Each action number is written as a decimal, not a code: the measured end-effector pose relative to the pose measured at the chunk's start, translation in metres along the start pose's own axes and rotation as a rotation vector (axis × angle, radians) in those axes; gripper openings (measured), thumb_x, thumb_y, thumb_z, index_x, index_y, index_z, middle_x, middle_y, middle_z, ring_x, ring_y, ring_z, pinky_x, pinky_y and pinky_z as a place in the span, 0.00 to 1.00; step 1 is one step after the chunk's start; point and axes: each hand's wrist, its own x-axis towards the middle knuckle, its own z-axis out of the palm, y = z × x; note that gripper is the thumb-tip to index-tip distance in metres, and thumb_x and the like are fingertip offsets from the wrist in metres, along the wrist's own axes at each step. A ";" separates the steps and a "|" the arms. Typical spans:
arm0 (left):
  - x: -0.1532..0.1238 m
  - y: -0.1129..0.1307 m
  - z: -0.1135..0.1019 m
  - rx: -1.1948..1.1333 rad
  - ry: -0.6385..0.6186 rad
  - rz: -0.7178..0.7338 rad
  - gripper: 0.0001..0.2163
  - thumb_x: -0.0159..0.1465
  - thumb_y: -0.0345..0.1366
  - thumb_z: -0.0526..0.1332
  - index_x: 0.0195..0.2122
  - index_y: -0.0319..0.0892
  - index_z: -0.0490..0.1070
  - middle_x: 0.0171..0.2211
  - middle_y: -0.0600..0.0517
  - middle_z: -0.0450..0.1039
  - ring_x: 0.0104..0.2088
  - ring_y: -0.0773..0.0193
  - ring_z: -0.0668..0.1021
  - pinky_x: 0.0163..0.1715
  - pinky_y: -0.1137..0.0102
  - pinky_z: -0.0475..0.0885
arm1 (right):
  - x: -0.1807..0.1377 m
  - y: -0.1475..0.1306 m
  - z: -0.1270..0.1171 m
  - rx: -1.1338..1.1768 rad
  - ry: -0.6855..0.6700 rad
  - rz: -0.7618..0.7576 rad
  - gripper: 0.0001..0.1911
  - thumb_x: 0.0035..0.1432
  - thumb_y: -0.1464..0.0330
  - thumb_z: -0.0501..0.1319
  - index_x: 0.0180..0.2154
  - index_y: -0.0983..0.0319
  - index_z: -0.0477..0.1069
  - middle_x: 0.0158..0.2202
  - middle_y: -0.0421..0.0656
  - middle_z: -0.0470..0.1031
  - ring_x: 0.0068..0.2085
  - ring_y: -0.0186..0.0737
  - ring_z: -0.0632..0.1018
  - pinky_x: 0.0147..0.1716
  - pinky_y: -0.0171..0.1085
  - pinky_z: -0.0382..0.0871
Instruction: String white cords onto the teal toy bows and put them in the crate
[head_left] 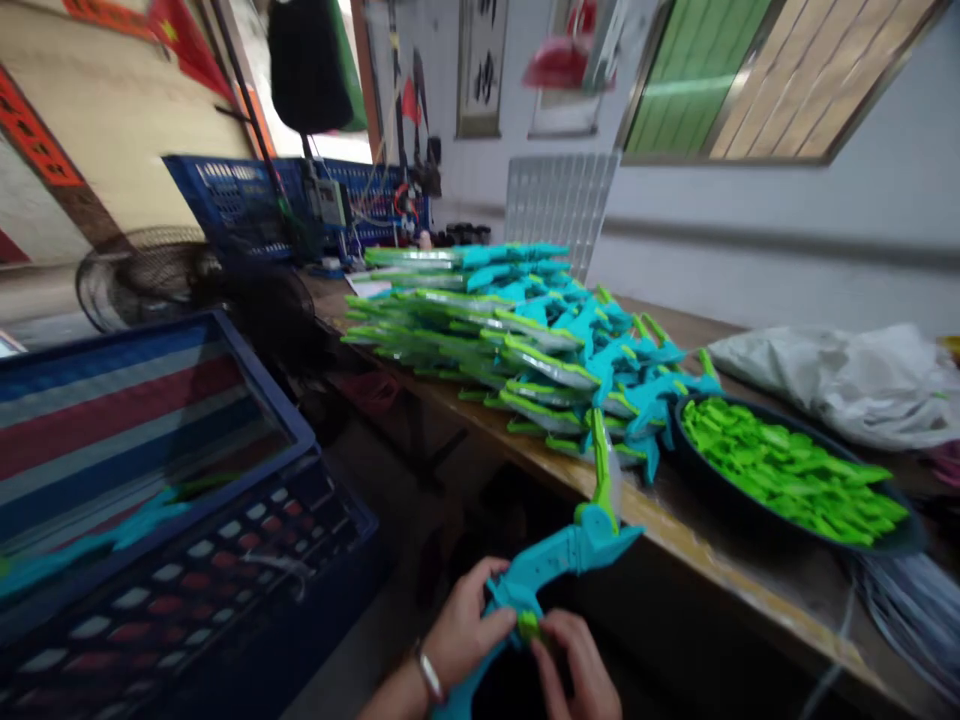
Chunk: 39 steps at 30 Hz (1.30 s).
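My left hand (pixel 469 630), with a bracelet at the wrist, is wrapped round a turquoise plastic toy body (pixel 551 555). The body is held tilted, its upper end carrying a bright green and clear blade-like part (pixel 601 465) that points up. My right hand (pixel 581 665) pinches a small green plastic piece (pixel 529 626) against the lower part of the body, where my left thumb also rests. Fingers partly cover this piece, so I cannot tell whether it is seated. Past my hands, a pile of similar turquoise and green toys (pixel 525 340) lies stacked on the wooden table (pixel 697 545).
A dark round tub (pixel 739 490) full of small green pieces (pixel 787 465) stands on the table's right, before a white plastic bag (pixel 847 375). At left is a blue crate (pixel 330 520) with a striped lining and turquoise parts. Behind it stands a fan (pixel 142 270).
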 end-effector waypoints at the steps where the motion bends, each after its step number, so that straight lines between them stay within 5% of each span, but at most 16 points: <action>1: -0.002 0.005 -0.001 -0.003 0.013 0.020 0.18 0.56 0.34 0.64 0.48 0.38 0.71 0.37 0.50 0.75 0.36 0.61 0.73 0.42 0.66 0.69 | 0.003 -0.008 -0.006 0.002 -0.077 -0.019 0.06 0.67 0.67 0.60 0.43 0.57 0.76 0.40 0.46 0.77 0.42 0.43 0.81 0.42 0.36 0.77; 8: -0.007 0.005 -0.007 -0.167 -0.010 -0.130 0.25 0.55 0.39 0.68 0.53 0.36 0.70 0.40 0.48 0.76 0.40 0.59 0.75 0.43 0.67 0.68 | 0.009 -0.026 -0.012 -0.085 -0.143 0.024 0.11 0.69 0.69 0.58 0.49 0.59 0.76 0.41 0.47 0.73 0.39 0.39 0.79 0.38 0.36 0.77; 19: -0.009 0.003 -0.008 -0.201 -0.011 -0.101 0.24 0.55 0.36 0.68 0.53 0.36 0.70 0.40 0.48 0.76 0.41 0.59 0.76 0.43 0.67 0.68 | 0.010 -0.028 -0.013 -0.231 -0.202 -0.050 0.14 0.70 0.66 0.57 0.51 0.59 0.76 0.41 0.49 0.75 0.40 0.40 0.79 0.38 0.37 0.78; 26: -0.008 0.005 -0.006 0.011 -0.007 -0.067 0.26 0.57 0.42 0.70 0.53 0.35 0.69 0.28 0.55 0.70 0.27 0.67 0.69 0.30 0.71 0.63 | 0.013 -0.033 -0.014 -0.267 -0.230 -0.056 0.12 0.71 0.67 0.56 0.49 0.61 0.76 0.40 0.48 0.74 0.38 0.39 0.78 0.37 0.36 0.75; 31: -0.008 0.010 -0.003 0.132 0.025 -0.059 0.26 0.57 0.44 0.69 0.52 0.35 0.69 0.23 0.60 0.64 0.22 0.70 0.63 0.24 0.73 0.58 | 0.021 -0.029 -0.018 -0.027 -0.209 0.214 0.07 0.63 0.63 0.65 0.41 0.59 0.75 0.38 0.43 0.71 0.34 0.36 0.73 0.32 0.35 0.70; 33: -0.009 0.012 -0.002 0.162 0.025 -0.057 0.26 0.57 0.44 0.69 0.52 0.35 0.69 0.23 0.59 0.65 0.23 0.69 0.64 0.24 0.72 0.59 | 0.025 -0.022 -0.019 0.096 -0.197 0.433 0.16 0.54 0.60 0.71 0.41 0.60 0.73 0.38 0.42 0.72 0.34 0.36 0.72 0.31 0.35 0.69; 36: -0.010 0.015 0.001 0.178 0.018 -0.051 0.26 0.57 0.43 0.68 0.53 0.33 0.68 0.27 0.55 0.70 0.25 0.67 0.69 0.27 0.71 0.64 | 0.033 -0.010 -0.022 0.278 -0.324 0.675 0.27 0.46 0.55 0.74 0.43 0.63 0.73 0.37 0.43 0.75 0.35 0.39 0.74 0.33 0.36 0.69; 39: -0.011 0.017 0.005 0.197 0.027 -0.030 0.23 0.57 0.41 0.67 0.51 0.34 0.69 0.32 0.52 0.74 0.29 0.65 0.72 0.31 0.70 0.68 | 0.041 -0.001 -0.023 0.355 -0.453 0.704 0.27 0.44 0.54 0.74 0.41 0.65 0.75 0.34 0.43 0.76 0.34 0.39 0.75 0.34 0.38 0.70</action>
